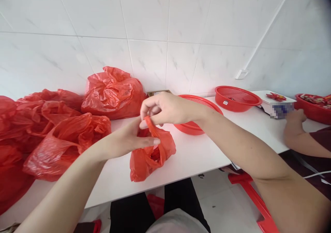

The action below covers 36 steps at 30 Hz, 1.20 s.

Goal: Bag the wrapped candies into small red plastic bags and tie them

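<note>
A small red plastic bag (167,146) rests near the front edge of the white table, its mouth partly gaping with something dark red inside. My right hand (165,110) pinches a twisted strip at the bag's top between thumb and fingers. On the bag's left side, my left hand (126,141) grips it, the thumb lying across the front and the other fingers hidden behind the plastic. Just beyond my right wrist stands a red perforated basket (192,129), partly covered by my forearm.
Several full red bags (64,136) crowd the table's left side, and a large tied bag (113,95) leans by the tiled wall. To the right are another red basket (232,105), a scale (269,103) bearing red packets, a filled red basin (315,112) and a co-worker's hand (296,119).
</note>
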{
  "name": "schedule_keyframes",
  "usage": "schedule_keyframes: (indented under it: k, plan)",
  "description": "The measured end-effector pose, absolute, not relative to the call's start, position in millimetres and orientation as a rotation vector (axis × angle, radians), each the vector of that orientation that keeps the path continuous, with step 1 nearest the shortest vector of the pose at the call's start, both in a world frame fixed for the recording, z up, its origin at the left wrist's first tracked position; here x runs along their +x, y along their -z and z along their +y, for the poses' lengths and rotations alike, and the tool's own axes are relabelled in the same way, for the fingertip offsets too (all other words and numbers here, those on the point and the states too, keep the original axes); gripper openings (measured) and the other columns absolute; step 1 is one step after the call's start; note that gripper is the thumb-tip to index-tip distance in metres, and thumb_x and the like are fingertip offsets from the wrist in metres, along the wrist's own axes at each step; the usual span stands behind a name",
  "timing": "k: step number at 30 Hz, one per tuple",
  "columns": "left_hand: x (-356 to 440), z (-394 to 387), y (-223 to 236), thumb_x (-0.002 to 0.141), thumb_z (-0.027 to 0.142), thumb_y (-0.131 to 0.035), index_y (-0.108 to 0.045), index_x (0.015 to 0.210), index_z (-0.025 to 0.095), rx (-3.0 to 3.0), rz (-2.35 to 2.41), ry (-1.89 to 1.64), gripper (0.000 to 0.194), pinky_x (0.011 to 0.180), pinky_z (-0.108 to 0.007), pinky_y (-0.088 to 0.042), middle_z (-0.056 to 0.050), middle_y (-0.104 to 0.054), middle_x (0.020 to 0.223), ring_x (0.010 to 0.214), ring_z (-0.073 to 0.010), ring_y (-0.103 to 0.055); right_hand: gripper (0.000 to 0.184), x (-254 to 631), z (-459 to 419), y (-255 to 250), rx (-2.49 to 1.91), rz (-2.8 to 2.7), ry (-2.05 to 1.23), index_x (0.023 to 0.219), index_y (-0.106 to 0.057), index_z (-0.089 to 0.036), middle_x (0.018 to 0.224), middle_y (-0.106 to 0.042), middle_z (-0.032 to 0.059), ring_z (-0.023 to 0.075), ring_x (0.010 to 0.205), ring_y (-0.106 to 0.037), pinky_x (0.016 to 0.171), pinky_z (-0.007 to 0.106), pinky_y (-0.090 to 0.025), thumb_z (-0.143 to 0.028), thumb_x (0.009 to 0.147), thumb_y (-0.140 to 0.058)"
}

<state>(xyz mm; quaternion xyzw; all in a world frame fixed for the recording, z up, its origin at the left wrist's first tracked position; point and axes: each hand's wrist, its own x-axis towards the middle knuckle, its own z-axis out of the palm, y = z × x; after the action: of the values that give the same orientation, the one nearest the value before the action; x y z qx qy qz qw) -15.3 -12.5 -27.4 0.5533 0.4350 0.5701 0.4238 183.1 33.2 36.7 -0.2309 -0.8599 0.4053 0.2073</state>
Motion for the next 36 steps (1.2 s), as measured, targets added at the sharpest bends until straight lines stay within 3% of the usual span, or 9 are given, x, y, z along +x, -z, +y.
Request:
schedule_keyframes:
  k: [3, 6, 10, 16, 21, 25, 29, 33, 36]
  plan:
    - [-11, -8, 31, 0.081, 0.054, -0.062, -0.067, 0.085, 0.021, 1.409, 1.102, -1.358, 0.034, 0.066, -0.035, -0.054, -0.003, -0.061, 0.063, 0.067, -0.0196, -0.061, 0.004, 166, 37, -27, -0.638, -2.360, -1.074, 0.083, -0.060, -0.018, 0.062, -0.060, -0.0049, 0.0070, 0.053, -0.053, 0.049, 0.020, -0.042, -0.015, 0.082, -0.062]
    - [-9, -1, 33, 0.081, 0.053, -0.061, -0.062, 0.070, 0.022, 1.433, 1.099, -1.175, 0.033, 0.057, -0.032, -0.049, 0.001, -0.050, 0.053, 0.053, -0.0153, -0.051, 0.018, 170, 46, -3, -0.634, -2.193, -1.029, 0.099, -0.057, -0.019, 0.086, -0.065, -0.0005, 0.0099, 0.071, -0.059, 0.063, 0.024, -0.050, -0.019, 0.082, -0.064]
    - [-10, 12, 33, 0.084, 0.052, -0.059, -0.050, 0.055, 0.021, 1.461, 1.039, -0.837, 0.043, 0.051, -0.027, -0.041, 0.004, -0.037, 0.047, 0.044, -0.0102, -0.033, 0.010, 184, 48, 23, -0.670, -2.134, -1.090, 0.090, -0.055, -0.018, 0.085, -0.061, -0.0004, 0.0109, 0.075, -0.057, 0.069, 0.027, -0.050, -0.023, 0.084, -0.063]
    - [-19, 20, 32, 0.087, 0.045, -0.056, -0.068, 0.073, 0.018, 1.506, 0.916, -0.867, 0.033, 0.062, -0.029, -0.045, -0.005, -0.063, 0.068, 0.059, -0.0149, -0.052, 0.006, 191, 15, 17, -0.545, -2.097, -0.910, 0.087, -0.056, -0.020, 0.085, -0.062, -0.0004, 0.0122, 0.079, -0.059, 0.076, 0.029, -0.050, -0.024, 0.088, -0.061]
    - [-19, 14, 26, 0.074, 0.027, -0.065, -0.070, 0.077, 0.022, 1.816, 1.062, -0.755, 0.007, 0.070, -0.030, -0.046, -0.004, -0.066, 0.079, 0.072, -0.0182, -0.057, 0.019, 181, 25, 40, -0.546, -1.883, -0.989, 0.110, -0.057, -0.023, 0.114, -0.063, 0.0052, 0.0156, 0.109, -0.059, 0.098, 0.036, -0.046, -0.034, 0.097, -0.049]
    - [-10, 11, 37, 0.066, 0.006, -0.047, -0.061, 0.075, 0.022, 2.249, 1.410, -0.829, 0.023, 0.057, -0.025, -0.038, 0.001, -0.063, 0.071, 0.061, -0.0146, -0.053, 0.027, 170, 51, 71, -0.775, -1.830, -1.241, 0.122, -0.055, -0.024, 0.104, -0.066, 0.0038, 0.0153, 0.098, -0.062, 0.094, 0.037, -0.050, -0.033, 0.100, -0.042]
    - [-2, 14, 53, 0.073, 0.005, -0.043, -0.065, 0.093, 0.021, 2.514, 1.570, -1.169, 0.033, 0.059, -0.025, -0.041, -0.004, -0.068, 0.098, 0.080, -0.0174, -0.062, 0.033, 169, 62, 84, -0.633, -1.833, -1.449, 0.130, -0.051, -0.028, 0.102, -0.065, 0.0014, 0.0138, 0.093, -0.063, 0.089, 0.033, -0.052, -0.028, 0.097, -0.047]
    - [-3, 19, 60, 0.083, 0.011, -0.048, -0.068, 0.109, 0.021, 2.468, 1.296, -1.245, 0.035, 0.085, -0.029, -0.049, -0.008, -0.065, 0.113, 0.102, -0.0197, -0.064, 0.021, 180, 61, 80, -0.554, -1.918, -1.323, 0.108, -0.063, -0.020, 0.097, -0.066, 0.0027, 0.0141, 0.091, -0.062, 0.087, 0.031, -0.050, -0.032, 0.094, -0.053]
    - [-10, 14, 71, 0.092, 0.022, -0.048, -0.065, 0.123, 0.022, 2.390, 1.288, -1.181, 0.036, 0.099, -0.034, -0.045, -0.009, -0.061, 0.130, 0.118, -0.0225, -0.058, 0.030, 194, 65, 76, -0.630, -1.992, -1.153, 0.087, -0.063, -0.017, 0.087, -0.067, 0.0025, 0.0145, 0.086, -0.063, 0.083, 0.030, -0.047, -0.042, 0.096, -0.049]
